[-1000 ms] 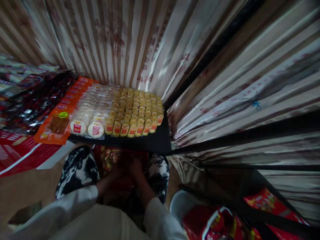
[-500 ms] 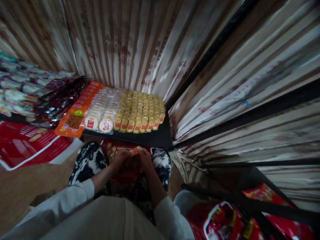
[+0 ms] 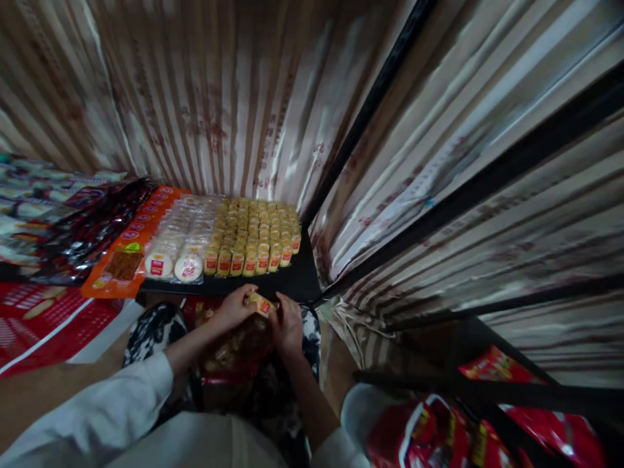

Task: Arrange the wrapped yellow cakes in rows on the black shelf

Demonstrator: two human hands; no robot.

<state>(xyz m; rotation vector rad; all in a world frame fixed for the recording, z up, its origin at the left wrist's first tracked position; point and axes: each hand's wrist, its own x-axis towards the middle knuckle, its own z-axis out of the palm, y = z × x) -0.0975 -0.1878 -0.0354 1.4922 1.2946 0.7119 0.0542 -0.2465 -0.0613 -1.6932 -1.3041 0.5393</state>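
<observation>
My left hand and my right hand are closed together on a small yellow snack packet with a red label, held just below the front edge of a black shelf. Under my hands a red bag of snacks rests between my knees in black-and-white trousers. On the shelf stand rows of the same yellow packets, with round white packets to their left.
An orange snack pack and dark wrapped packs lie further left on the shelf. Red packaging lies at lower left. Striped wrapped panels surround the shelf. Red bags and a grey bucket rim sit at lower right.
My hands have risen out of the red bag between my knees, holding a yellow packet, and moved up to the shelf's front edge. The view has shifted slightly.
</observation>
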